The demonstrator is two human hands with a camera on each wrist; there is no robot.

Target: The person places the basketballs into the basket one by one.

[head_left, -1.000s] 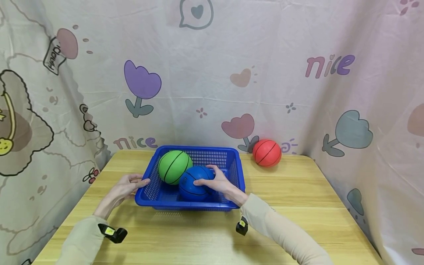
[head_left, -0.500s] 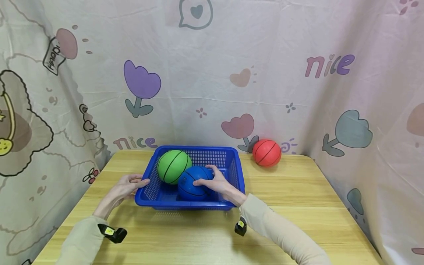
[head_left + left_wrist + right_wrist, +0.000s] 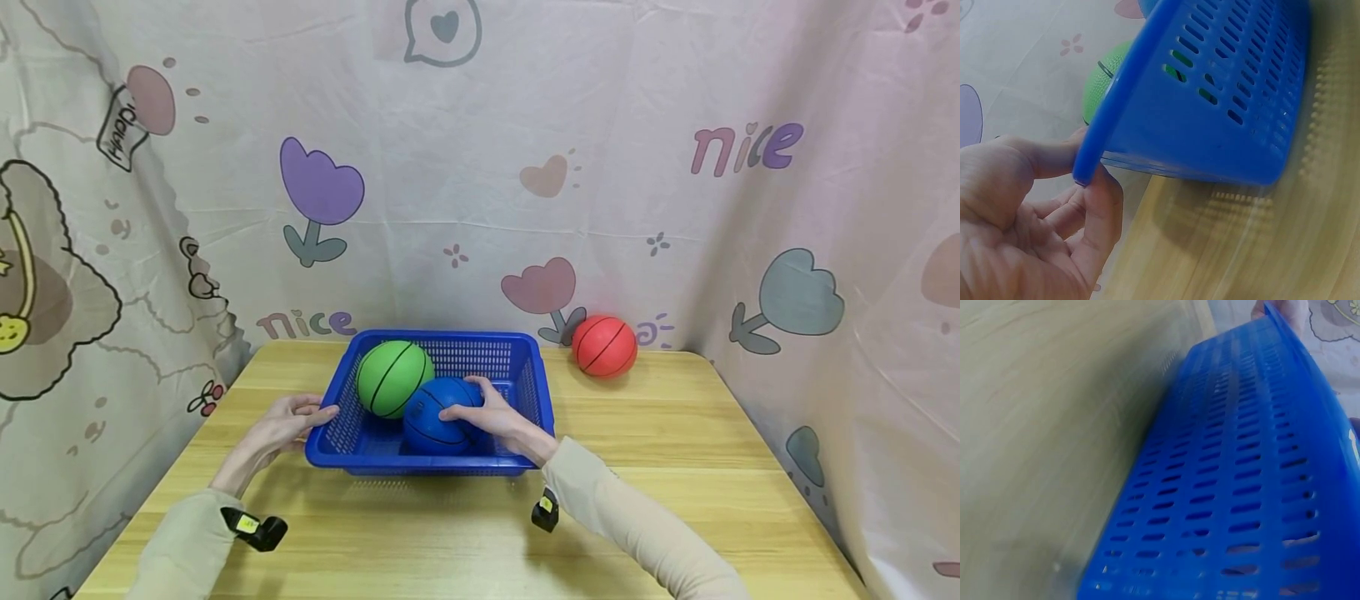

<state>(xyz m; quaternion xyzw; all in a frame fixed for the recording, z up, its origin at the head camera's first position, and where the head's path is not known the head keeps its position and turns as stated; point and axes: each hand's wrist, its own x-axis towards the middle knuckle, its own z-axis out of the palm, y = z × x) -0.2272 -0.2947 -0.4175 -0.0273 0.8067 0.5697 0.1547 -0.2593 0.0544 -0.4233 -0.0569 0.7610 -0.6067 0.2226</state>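
Note:
A blue plastic basket (image 3: 435, 461) with slotted walls stands on the table. My left hand (image 3: 283, 423) pinches its left rim between thumb and fingers; the left wrist view shows the thumb (image 3: 1054, 159) on the inner side and fingers under the rim. Inside the basket, a green ball (image 3: 394, 379) with black lines sits at the back left. A blue ball (image 3: 438, 425) lies in front of it, overlapping it in the head view. My right hand (image 3: 495, 417) grips the blue ball, thumb on the near side, fingers over the far right side. The basket wall hides the right hand in the right wrist view.
A red ball (image 3: 604, 347) rests at the back edge of the wooden table (image 3: 675, 467), right of the basket. A printed cloth (image 3: 450, 167) hangs behind the table and along both sides. Each wrist carries a small black camera.

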